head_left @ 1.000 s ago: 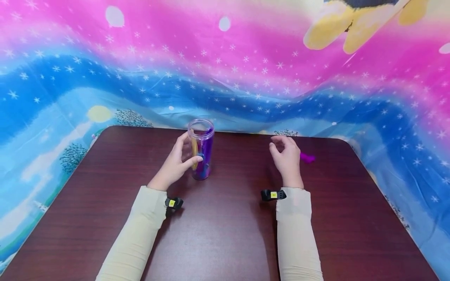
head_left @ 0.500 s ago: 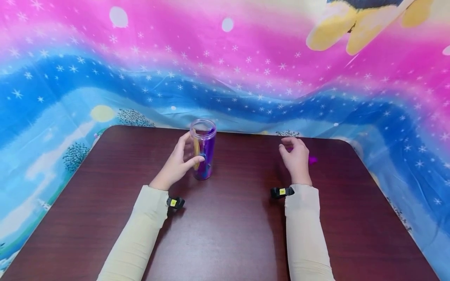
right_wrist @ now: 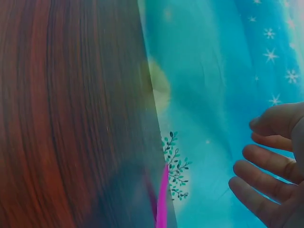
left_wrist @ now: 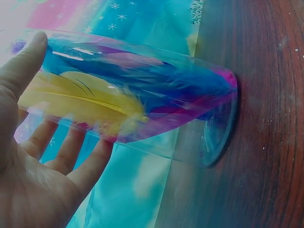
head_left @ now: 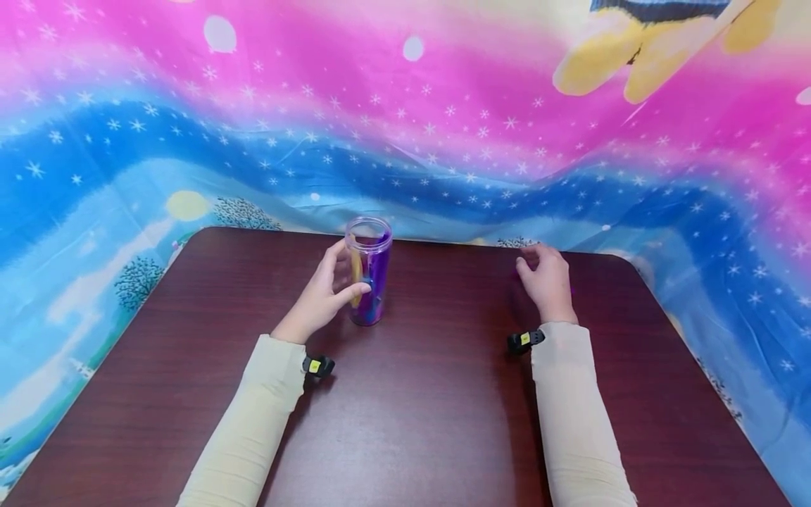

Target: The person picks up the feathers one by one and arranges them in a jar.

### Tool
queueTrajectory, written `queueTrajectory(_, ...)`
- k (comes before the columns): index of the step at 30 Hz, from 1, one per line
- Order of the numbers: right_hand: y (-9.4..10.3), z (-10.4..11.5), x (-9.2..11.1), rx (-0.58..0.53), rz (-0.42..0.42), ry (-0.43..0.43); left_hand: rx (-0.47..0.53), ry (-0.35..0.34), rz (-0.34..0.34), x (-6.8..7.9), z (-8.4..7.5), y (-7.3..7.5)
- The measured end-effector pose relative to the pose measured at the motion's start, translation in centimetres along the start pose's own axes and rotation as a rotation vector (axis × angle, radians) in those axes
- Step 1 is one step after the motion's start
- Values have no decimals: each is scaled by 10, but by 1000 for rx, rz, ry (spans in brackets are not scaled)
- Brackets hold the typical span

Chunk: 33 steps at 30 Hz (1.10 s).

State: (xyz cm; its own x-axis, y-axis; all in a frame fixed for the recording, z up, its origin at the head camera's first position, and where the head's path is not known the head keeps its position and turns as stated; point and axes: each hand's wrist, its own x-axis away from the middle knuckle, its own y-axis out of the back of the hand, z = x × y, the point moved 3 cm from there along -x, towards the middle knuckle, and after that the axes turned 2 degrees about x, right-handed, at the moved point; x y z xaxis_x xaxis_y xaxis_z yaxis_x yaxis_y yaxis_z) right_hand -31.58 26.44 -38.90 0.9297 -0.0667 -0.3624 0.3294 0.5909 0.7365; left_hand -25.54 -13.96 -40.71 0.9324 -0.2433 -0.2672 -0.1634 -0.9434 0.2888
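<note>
A tall clear plastic cup [head_left: 376, 282] stands upright on the table, left of the middle, its mouth uncovered. Yellow, blue, purple and magenta feathers fill it; the yellow feather [left_wrist: 85, 99] shows plainly through the wall in the left wrist view. My left hand [head_left: 319, 299] holds the cup from the left side, thumb on the near wall and fingers behind. Over the right part of the table my right hand [head_left: 548, 280] hovers with loosely bent fingers and nothing between them. Below it lies a magenta feather [right_wrist: 162, 202], mostly hidden by the hand in the head view.
The dark wooden table [head_left: 405, 422] has rounded far corners. A pink and blue printed cloth [head_left: 405, 141] hangs right behind its far edge and along both sides. Each wrist carries a black camera on a strap.
My right hand has moved to the right, over the magenta feather, which it now covers in the head view. The left hand and the cup have stayed in place.
</note>
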Motion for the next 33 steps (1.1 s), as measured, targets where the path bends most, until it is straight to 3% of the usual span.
queueTrajectory(8,1,-6,-10,82,32,13,-5,-9,4,-1,0,-1)
queueTrajectory(25,-13,-18,-22,468,360,124,-5,2,5,-1,-1,-2)
queueTrajectory(33,-22,-22,-22,527,397,175,-6,7,-3,1,0,1)
